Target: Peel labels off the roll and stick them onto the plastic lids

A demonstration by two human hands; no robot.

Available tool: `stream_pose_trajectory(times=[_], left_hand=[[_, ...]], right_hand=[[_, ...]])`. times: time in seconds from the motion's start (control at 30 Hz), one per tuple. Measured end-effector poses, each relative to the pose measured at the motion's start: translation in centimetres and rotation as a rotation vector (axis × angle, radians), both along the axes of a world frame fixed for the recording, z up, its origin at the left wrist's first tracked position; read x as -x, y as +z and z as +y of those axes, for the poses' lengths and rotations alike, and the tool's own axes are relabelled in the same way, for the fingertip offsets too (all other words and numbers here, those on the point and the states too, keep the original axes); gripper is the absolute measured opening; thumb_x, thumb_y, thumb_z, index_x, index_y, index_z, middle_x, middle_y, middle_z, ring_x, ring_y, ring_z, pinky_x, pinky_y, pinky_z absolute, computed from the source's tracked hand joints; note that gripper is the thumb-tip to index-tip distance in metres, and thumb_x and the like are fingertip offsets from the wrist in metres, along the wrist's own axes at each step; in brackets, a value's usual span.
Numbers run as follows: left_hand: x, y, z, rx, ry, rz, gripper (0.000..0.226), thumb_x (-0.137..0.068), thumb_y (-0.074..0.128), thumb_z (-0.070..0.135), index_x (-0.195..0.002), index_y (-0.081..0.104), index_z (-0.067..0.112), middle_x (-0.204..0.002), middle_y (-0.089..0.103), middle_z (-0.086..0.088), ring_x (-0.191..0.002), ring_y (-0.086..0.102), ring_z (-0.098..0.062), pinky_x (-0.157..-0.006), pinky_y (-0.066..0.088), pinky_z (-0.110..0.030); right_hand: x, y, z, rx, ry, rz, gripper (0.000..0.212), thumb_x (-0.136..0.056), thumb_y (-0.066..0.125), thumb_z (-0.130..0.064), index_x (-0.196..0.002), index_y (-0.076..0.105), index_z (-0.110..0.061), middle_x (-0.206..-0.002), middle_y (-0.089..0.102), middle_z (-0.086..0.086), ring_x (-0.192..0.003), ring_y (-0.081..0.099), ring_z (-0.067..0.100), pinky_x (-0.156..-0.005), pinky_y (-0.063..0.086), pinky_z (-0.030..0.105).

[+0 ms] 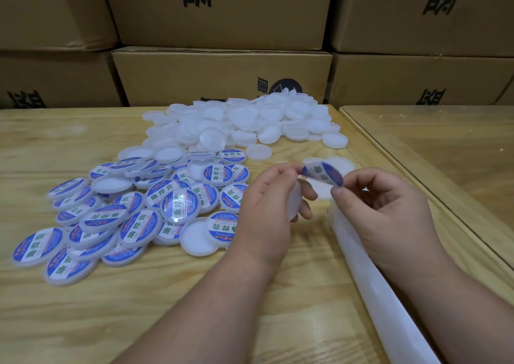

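Note:
My left hand (274, 205) grips a bare white plastic lid (294, 202) on edge, and its thumb and forefinger also touch the left rim of a round blue-and-white label (322, 173). My right hand (389, 210) pinches the label's right rim at the thumb tip. The label hangs in the air between both hands, slightly curled. Below my right hand a white strip of backing paper (370, 283) runs toward the lower right. Labelled lids (133, 210) lie heaped at the left. Plain white lids (242, 122) are piled at the back.
Both piles rest on a wooden table (167, 308). A second table with a glass top (445, 141) adjoins on the right. Stacked cardboard boxes (222, 74) wall off the back. Two loose plain lids (342, 166) lie just behind the label.

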State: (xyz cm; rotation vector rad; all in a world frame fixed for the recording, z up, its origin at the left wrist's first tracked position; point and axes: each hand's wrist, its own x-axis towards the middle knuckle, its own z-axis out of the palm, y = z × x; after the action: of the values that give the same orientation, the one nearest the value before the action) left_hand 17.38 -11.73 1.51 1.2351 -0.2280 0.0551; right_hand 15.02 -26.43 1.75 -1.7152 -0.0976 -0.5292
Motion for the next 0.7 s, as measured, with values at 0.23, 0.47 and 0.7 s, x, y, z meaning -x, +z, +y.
stream_pose_trajectory(times=[0.23,0.47,0.7], left_hand=[[0.0,0.0,0.4,0.221,-0.126,0.069,0.035,-0.075,0.034,0.025,-0.106,0.047,0.018,-0.081,0.072,-0.019,-0.053,0.058,-0.028,-0.047,0.031,-0.028],[-0.3,0.1,0.3,0.146,-0.107,0.130,0.032,-0.110,0.033,0.023,-0.107,0.065,0.022,-0.098,0.074,-0.004,-0.073,0.070,-0.026,-0.050,0.041,-0.028],[-0.2,0.3,0.0,0.084,-0.209,0.130,0.037,-0.078,0.038,0.029,-0.104,0.062,0.018,-0.106,0.077,-0.018,-0.064,0.064,-0.023,-0.050,0.031,-0.030]], right_hand=[[-0.1,0.3,-0.4,-0.307,0.164,0.210,0.012,-0.078,0.066,-0.019,-0.066,0.065,-0.020,-0.054,0.036,-0.002,-0.045,0.027,0.012,-0.041,0.026,0.022],[-0.4,0.8,-1.3,-0.434,0.367,0.348,0.013,-0.078,0.061,-0.021,-0.072,0.059,-0.010,-0.058,0.025,-0.001,-0.043,0.022,0.010,-0.038,0.024,0.021],[0.2,0.8,-0.4,-0.152,0.313,0.474,0.014,-0.075,0.067,-0.031,-0.068,0.072,-0.019,-0.053,0.030,-0.007,-0.043,0.022,0.008,-0.038,0.023,0.019]])
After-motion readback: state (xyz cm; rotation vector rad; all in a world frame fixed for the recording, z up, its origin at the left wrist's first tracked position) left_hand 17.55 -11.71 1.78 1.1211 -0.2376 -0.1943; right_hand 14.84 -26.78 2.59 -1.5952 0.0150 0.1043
